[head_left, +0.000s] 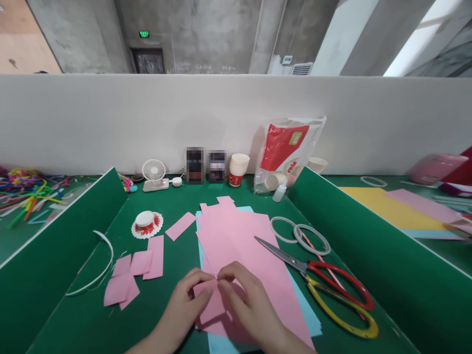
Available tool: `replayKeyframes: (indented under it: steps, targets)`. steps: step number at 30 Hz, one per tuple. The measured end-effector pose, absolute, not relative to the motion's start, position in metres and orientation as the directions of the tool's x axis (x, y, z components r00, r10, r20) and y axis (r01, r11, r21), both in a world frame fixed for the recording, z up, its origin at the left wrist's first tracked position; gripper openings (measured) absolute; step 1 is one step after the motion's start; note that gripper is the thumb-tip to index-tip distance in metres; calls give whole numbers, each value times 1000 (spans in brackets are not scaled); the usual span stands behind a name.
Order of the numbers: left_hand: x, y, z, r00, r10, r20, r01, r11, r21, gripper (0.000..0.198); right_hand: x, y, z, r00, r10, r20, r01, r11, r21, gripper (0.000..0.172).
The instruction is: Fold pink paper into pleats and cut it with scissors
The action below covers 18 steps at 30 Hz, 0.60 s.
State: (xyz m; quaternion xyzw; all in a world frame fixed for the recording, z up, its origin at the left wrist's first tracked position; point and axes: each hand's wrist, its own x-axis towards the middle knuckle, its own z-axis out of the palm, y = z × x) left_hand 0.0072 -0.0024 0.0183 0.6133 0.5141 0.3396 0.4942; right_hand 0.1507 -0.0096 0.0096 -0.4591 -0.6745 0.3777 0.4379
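Note:
My left hand (186, 307) and my right hand (246, 302) meet over a small pink paper piece (211, 304), each pinching its upper edge with fingertips. The piece lies on top of a stack of large pink paper sheets (236, 241), which rests on a light blue sheet (309, 314). Several smaller pink paper cut-outs (134, 273) are scattered to the left of my left hand. Scissors (324, 278) with red and yellow handles lie open on the green table just right of my right hand.
Green dividers (368, 246) wall the work area on both sides. Two tape rings (300, 233), a white headband (99, 265), a paper cup hat (146, 223), a small fan (154, 174), paper cups (238, 169) and a cup bag (283, 152) stand further back.

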Motion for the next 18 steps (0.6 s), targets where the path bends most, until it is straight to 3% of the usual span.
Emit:
replayKeyframes:
  steps: [5,18]
  targets:
    - [9,-5,19,222,971,-86,261,26,965,17,150,-11,6,-222,889,401,423,458,-782,13]
    - [11,-10,17,199,980,17,288,-75,955,14,150,-11,10,-216,934,283,436,352,-828,15]
